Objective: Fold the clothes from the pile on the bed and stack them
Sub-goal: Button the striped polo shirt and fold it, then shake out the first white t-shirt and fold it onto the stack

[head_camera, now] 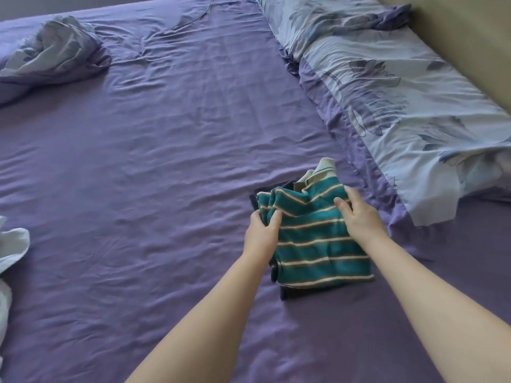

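A folded teal shirt with white and brown stripes lies on the purple bed sheet, right of centre, its pale collar pointing away from me. It sits on top of a dark navy garment whose edges peek out beneath it. My left hand grips the shirt's left edge, fingers curled round the bunched fabric. My right hand holds the shirt's upper right part, thumb on top and fingers round the edge.
A long floral blue pillow runs along the right side by the beige headboard. A crumpled blue blanket sits at the far left. White cloth lies at the left edge.
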The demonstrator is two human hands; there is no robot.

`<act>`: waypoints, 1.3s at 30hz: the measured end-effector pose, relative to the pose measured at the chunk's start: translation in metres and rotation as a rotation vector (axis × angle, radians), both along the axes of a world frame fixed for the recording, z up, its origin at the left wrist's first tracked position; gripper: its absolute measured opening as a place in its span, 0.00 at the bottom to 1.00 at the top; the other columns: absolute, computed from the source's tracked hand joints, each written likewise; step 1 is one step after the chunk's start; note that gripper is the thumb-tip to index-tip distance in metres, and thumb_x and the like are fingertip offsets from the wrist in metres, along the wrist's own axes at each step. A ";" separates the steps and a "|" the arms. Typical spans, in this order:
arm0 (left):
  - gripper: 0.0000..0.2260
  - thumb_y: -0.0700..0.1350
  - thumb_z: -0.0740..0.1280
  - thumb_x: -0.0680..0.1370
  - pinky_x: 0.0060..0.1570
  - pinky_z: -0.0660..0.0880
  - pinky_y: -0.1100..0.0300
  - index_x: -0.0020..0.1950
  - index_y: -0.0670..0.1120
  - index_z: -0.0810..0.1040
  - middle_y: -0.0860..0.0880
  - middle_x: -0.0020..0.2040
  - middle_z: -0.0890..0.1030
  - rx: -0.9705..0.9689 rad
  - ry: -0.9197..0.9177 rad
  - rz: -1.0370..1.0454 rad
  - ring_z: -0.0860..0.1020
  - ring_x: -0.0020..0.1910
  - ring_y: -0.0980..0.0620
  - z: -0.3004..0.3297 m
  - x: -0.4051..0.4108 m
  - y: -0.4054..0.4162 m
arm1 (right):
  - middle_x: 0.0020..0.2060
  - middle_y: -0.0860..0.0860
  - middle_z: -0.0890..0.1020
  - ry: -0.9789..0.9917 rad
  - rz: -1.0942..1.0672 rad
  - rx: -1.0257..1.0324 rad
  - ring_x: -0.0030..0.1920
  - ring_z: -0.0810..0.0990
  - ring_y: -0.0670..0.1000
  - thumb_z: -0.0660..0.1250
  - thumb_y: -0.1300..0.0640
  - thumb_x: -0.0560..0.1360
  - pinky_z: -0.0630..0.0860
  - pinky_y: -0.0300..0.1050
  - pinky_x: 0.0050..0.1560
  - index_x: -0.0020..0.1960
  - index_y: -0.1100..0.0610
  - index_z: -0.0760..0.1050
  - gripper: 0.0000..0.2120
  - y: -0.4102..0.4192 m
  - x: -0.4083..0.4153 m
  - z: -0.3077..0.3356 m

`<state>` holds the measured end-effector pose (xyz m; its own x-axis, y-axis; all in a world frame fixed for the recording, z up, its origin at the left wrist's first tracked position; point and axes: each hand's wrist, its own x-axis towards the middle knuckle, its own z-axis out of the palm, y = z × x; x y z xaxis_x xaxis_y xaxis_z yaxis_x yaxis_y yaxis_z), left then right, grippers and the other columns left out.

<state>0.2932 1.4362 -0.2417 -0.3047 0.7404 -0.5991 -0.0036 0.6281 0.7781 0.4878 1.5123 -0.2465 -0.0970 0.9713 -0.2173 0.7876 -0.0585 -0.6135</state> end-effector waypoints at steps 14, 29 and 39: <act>0.40 0.69 0.41 0.75 0.69 0.29 0.39 0.77 0.43 0.41 0.46 0.77 0.38 0.189 1.220 -0.944 0.27 0.72 0.49 -0.049 0.018 -0.012 | 0.77 0.55 0.43 -0.404 0.145 0.052 0.76 0.47 0.55 0.46 0.33 0.73 0.50 0.51 0.73 0.77 0.52 0.44 0.38 -0.038 0.003 -0.060; 0.33 0.65 0.46 0.78 0.69 0.29 0.40 0.77 0.48 0.53 0.47 0.79 0.47 0.233 1.117 -0.917 0.39 0.77 0.48 -0.028 -0.003 -0.039 | 0.77 0.56 0.49 -0.491 0.150 0.075 0.76 0.45 0.54 0.51 0.36 0.77 0.47 0.55 0.74 0.76 0.52 0.51 0.34 -0.066 -0.032 -0.017; 0.26 0.58 0.53 0.80 0.73 0.48 0.46 0.75 0.48 0.59 0.47 0.76 0.59 -0.027 1.083 -0.682 0.57 0.75 0.49 0.015 -0.132 -0.156 | 0.74 0.51 0.61 -0.360 0.409 0.079 0.74 0.57 0.49 0.54 0.38 0.77 0.54 0.48 0.73 0.74 0.53 0.58 0.30 -0.141 -0.158 0.029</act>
